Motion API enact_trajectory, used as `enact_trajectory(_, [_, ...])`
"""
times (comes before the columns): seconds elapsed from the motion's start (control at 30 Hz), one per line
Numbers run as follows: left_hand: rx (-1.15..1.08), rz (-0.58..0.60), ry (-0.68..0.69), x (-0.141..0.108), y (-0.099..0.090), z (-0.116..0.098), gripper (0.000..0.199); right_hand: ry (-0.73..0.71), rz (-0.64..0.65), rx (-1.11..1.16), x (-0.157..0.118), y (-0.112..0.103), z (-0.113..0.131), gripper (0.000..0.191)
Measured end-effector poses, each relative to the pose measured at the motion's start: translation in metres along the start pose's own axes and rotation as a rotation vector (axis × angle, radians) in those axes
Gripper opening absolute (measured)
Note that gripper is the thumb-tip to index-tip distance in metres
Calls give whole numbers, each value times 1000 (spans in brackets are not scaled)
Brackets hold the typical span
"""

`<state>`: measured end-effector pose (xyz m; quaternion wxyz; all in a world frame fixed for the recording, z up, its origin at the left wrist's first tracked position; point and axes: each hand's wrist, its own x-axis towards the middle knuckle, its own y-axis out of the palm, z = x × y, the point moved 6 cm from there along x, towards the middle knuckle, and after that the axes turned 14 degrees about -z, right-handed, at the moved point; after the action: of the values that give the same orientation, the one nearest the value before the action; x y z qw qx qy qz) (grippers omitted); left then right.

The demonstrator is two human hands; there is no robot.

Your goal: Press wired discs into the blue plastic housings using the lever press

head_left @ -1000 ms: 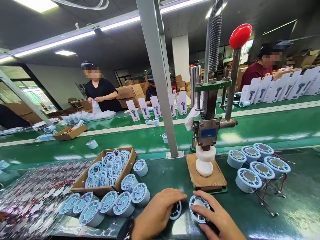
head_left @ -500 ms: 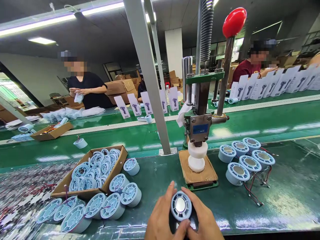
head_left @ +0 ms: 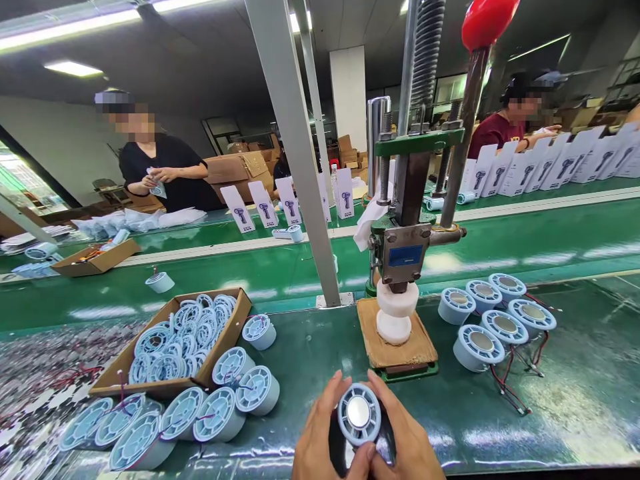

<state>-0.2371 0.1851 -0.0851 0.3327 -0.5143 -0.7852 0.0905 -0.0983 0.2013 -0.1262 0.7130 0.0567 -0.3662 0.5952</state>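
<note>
Between my two hands, low in the middle of the view, is a round light-blue slotted fan housing (head_left: 359, 414) with a silver disc at its centre. My left hand (head_left: 319, 433) curls round its left side, and my right hand (head_left: 407, 433) grips the right side, with thumbs at the near rim. Just beyond my fingertips stands a hand press; its white round upper pad (head_left: 397, 298) hangs over a white round base (head_left: 393, 328) on a cardboard-covered plate (head_left: 367, 337). Similar housings with silver discs (head_left: 479, 347) and red-black wires sit to the right.
Several blue housings (head_left: 220, 415) stand left, beside a cardboard box (head_left: 243, 309) of blue slotted rings. The press lever has a red knob (head_left: 487, 25). A grey post (head_left: 300, 167) rises behind the bench. Across the green conveyor (head_left: 280, 277), people work near white boxes (head_left: 267, 205).
The view has shifted slightly, so the press looks a little larger and the left-hand items sit further left. Both hands keep holding the housing in nearly the same place.
</note>
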Motion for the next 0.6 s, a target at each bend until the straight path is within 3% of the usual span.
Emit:
enact_trajectory(0.2, [-19, 7, -107, 0, 2, 6, 75, -5, 18, -5, -1, 2, -5, 83])
enact_trajectory(0.37, [-67, -21, -62, -8, 13, 10, 65, -195, 157, 2, 18, -7, 3, 106])
enact_trajectory(0.43, [-81, -24, -37, -11, 17, 12, 57, -262, 220, -40, 48, -31, 21, 106])
enact_trajectory(0.5, [-84, -6, -66, -7, 18, 13, 55, -335, 156, -111, 103, -76, 56, 88])
enact_trajectory(0.6, [-56, 44, -156, 20, 14, 5, 55, -541, -247, -246, 213, -164, 133, 47])
